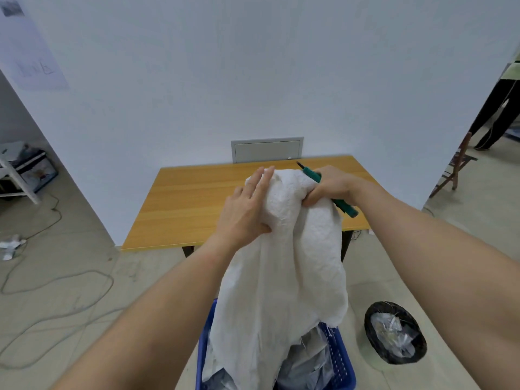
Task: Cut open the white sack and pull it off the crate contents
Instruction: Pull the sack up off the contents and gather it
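Mid-frame, sack (284,249) hangs long-axis vertical over crate (342,361); right hand (329,187) bunches its top, gripping knife (342,204); left hand (247,209) pressed flat, fingers straight.

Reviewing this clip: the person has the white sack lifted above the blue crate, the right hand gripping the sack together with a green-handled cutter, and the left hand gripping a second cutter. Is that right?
Not quite. The head view shows the left hand holds no tool; it rests with fingers extended against the white sack. The rest stands: the right hand grips the sack and the green-handled cutter above the blue crate.
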